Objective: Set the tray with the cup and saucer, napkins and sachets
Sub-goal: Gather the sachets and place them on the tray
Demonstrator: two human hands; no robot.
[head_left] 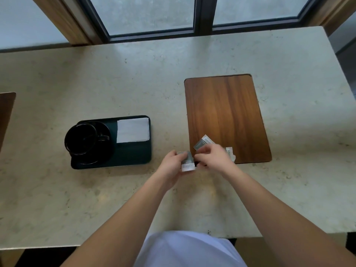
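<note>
Most of this job looks done from where I stand. The dark tray (133, 157) sits at about nine o'clock from the person's hands, and the black cup (81, 138) is already on its saucer (102, 149) at the tray's left end, handle pointing toward three o'clock. A folded stack of white napkins (133, 130) lies flat in the tray's far right corner, at roughly one o'clock from the cup. What is left, as far as I can judge, is the sachets, none of which is on the tray yet. The left hand (173, 163) has its fingers curled round a small sachet (187, 162) with a white label, held just above the stone counter (96, 83). The right hand (213, 157) is close beside it, fingers bent and pinching at that same bundle, though the blur keeps me from telling exactly how much it grips. Two more sachets (202, 142) lie at the near edge of the wooden inlay board (223, 112), peeping out at twelve and three o'clock from the right hand. I would say they need gathering and laying on the tray's bare near-right part.
</note>
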